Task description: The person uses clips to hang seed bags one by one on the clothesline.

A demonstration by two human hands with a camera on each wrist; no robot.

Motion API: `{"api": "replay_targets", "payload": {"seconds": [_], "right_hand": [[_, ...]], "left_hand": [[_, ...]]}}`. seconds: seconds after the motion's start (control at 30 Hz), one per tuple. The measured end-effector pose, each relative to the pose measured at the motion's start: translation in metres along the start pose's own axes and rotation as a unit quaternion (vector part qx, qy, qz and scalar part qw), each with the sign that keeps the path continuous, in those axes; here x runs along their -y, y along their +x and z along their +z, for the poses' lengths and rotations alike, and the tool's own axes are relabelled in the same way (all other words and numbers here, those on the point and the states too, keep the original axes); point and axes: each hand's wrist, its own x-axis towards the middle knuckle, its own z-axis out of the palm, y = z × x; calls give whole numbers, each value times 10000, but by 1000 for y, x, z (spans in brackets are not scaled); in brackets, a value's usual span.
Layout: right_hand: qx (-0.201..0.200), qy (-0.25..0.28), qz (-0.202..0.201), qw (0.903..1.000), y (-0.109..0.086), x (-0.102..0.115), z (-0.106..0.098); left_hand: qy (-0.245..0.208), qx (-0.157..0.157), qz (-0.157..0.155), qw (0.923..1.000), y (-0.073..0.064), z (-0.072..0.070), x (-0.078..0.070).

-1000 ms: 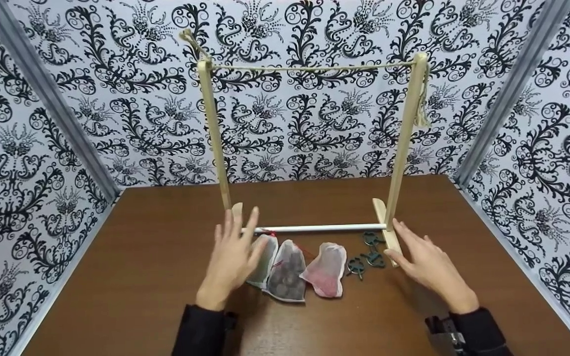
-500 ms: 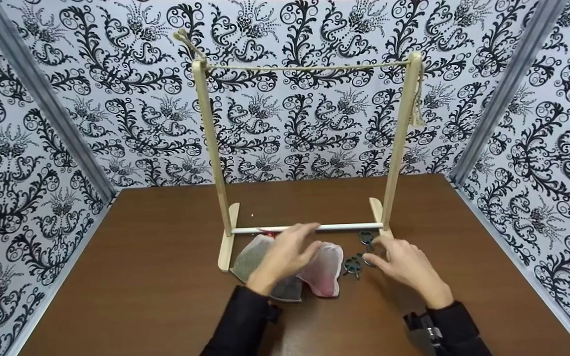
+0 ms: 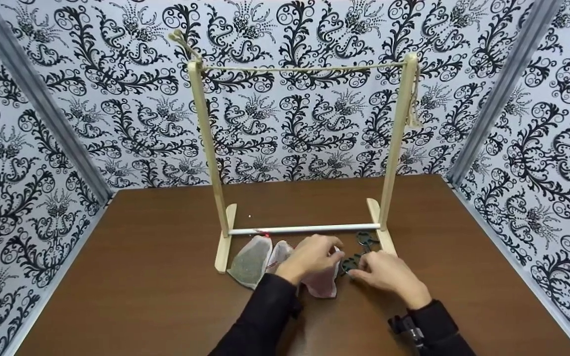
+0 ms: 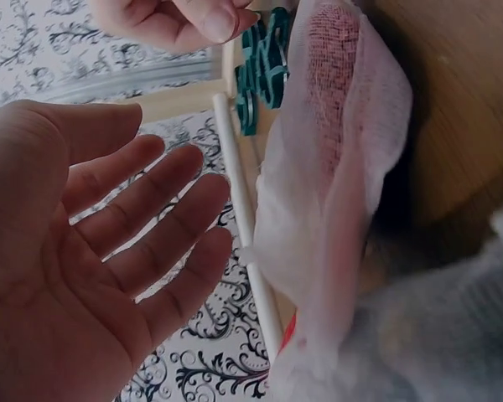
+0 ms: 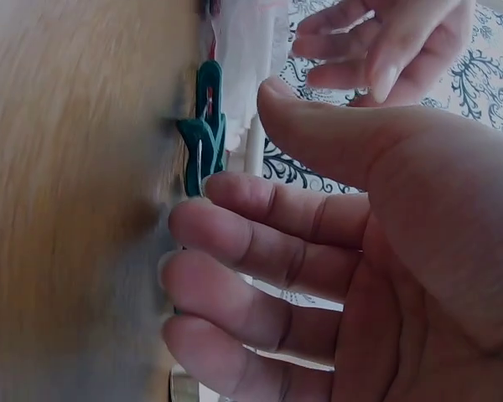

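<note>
My left hand (image 3: 313,254) hovers over the mesh bag with pink contents (image 3: 322,284). Its fingers are relaxed and hold nothing in the left wrist view. My right hand (image 3: 386,272) is low at the dark green plastic clips (image 3: 349,264), with its fingers loosely bent. In the right wrist view its index fingertip is close to a green clip (image 5: 205,138); whether they touch I cannot tell. Another clip (image 3: 364,238) lies near the right foot of the stand. To the left lies a mesh bag with greenish contents (image 3: 251,262); a further bag (image 3: 279,253) is mostly hidden by my left hand.
Behind the bags stands a wooden frame with a left post (image 3: 208,148), a right post (image 3: 398,148) and a white bottom rod (image 3: 309,229). A cord (image 3: 305,68) runs between the post tops. Patterned walls enclose the brown table (image 3: 156,277).
My left hand has moved from the left post's foot rightward over the bags. My right hand has left the right post's foot, moving left and down to the clips.
</note>
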Motion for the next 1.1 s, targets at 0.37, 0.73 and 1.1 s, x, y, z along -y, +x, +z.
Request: {"api": "replay_targets", "payload": {"seconds": [0.37, 0.73, 1.1], "right_hand": [[-117, -632, 117, 9979, 2, 4, 10], [-141, -1022, 242, 9944, -1, 4, 15], [-208, -1329, 101, 9909, 1, 0, 8]], "left_hand": [[144, 444, -235, 9986, 16, 10, -10], [242, 703, -456, 9962, 19, 28, -12], [273, 896, -577, 9939, 22, 28, -11]]}}
